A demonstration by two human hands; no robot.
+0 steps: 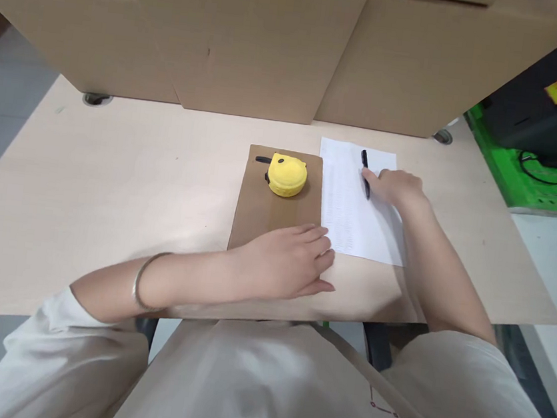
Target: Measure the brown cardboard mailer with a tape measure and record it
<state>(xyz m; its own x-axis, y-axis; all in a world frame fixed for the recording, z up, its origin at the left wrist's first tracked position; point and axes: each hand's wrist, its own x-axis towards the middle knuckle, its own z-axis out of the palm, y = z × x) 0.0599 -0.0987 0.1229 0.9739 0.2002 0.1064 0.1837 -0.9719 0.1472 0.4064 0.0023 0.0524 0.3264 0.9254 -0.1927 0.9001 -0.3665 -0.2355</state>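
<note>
My left hand (290, 261) lies palm down over the near edge of a flat brown cardboard piece (252, 213), its fingers stretched toward the white sheet of paper (340, 196). On the cardboard sits a yellow tape measure (287, 174) with a black strap pointing left. The printed paper lies just right of the cardboard. Over the paper's upper right, my right hand (396, 185) has its thumb at the middle of a black pen (365, 158), with the other fingers curled. Part of the pen is covered by the thumb, and the fingertips' hold beneath is hidden.
Large cardboard boxes (257, 45) stand along the back of the light wooden table (110, 183). Two cable holes sit by the boxes' lower corners. At the right, a black case (537, 97) rests on a green surface (536, 191) with black cables.
</note>
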